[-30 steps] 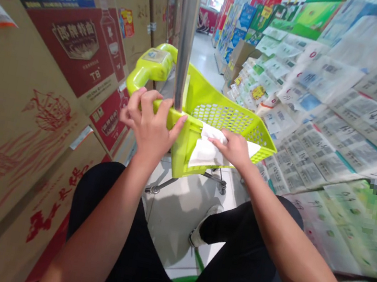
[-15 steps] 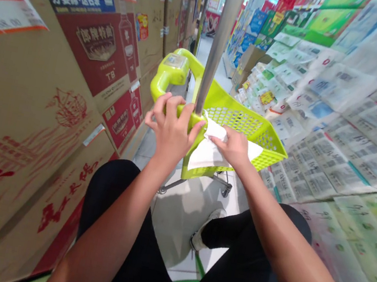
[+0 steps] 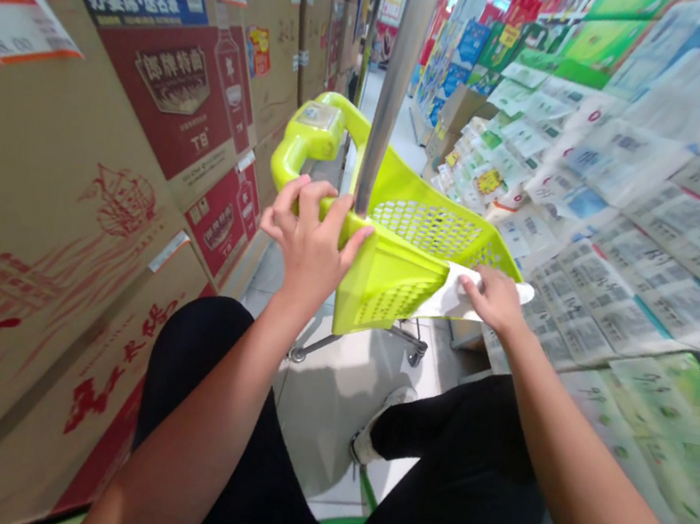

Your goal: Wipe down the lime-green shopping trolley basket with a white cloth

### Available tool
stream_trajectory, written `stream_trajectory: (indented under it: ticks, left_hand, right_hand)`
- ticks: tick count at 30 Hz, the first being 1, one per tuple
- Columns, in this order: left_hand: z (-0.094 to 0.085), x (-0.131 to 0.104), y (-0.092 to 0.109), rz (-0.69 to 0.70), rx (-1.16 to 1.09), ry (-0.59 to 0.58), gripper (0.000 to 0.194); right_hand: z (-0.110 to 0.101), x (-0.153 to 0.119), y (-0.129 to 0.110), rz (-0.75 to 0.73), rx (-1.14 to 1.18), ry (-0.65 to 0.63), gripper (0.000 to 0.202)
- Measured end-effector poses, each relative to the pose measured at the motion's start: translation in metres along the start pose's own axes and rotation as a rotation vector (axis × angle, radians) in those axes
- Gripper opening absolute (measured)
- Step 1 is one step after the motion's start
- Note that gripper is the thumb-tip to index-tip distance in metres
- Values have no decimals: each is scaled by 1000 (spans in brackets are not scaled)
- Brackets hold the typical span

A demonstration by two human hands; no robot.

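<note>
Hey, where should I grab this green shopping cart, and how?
Likely the handle, palm over its outer bend from the left: it is a rounded bar standing out from the basket, and the left hand sits on the near rim, leaving that bend exposed.

Left fingers [image 3: 314, 202] hooked over a green cart [image 3: 398, 275], right fingers [image 3: 472, 292] holding white cloth [image 3: 440, 300] against its side, cartons [image 3: 65, 148] at left

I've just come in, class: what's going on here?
A person has their left hand on the rim of a yellow-green cart, beside a metal pole. Their right hand holds a white cloth against the cart's side, near its far end. Cardboard boxes stand to the left.
</note>
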State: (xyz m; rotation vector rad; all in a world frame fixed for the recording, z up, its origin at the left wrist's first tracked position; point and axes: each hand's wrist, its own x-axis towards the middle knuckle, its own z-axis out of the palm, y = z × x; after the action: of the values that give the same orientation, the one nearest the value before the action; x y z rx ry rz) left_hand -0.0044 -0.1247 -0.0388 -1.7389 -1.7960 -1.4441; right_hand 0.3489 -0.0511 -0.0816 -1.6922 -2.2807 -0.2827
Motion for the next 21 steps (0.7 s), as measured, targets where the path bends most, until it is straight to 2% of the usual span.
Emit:
stream_trajectory:
  ticks: [3, 6, 8, 9, 11, 13, 16, 19, 21]
  left_hand:
    - [5, -4, 8, -5, -30, 7, 41]
    - [11, -7, 11, 9, -53, 12, 44]
    - [15, -8, 9, 14, -65, 32, 48]
    - [16, -8, 7, 17, -70, 41, 51]
    - [18, -8, 1, 26, -77, 45, 54]
    - [17, -6, -7, 37, -79, 33, 55]
    - [13, -3, -16, 38, -69, 24, 53]
    - [8, -1, -20, 22, -79, 13, 52]
    - [7, -1, -17, 7, -100, 12, 51]
  right_hand:
    - [-9, 8, -51, -37, 136, 36, 68]
    - [-24, 24, -113, -203, 305, 86, 70]
    - [-33, 36, -135, -320, 344, 75, 70]
    - [-36, 41, -137, -366, 328, 67, 70]
    - [-33, 47, -125, -378, 251, 66, 72]
    - [-23, 47, -97, -235, 142, 37, 77]
    - [-6, 36, -42, 63, -45, -101, 77]
    - [-2, 25, 3, 175, -164, -213, 72]
    - [-6, 23, 13, 224, -187, -270, 73]
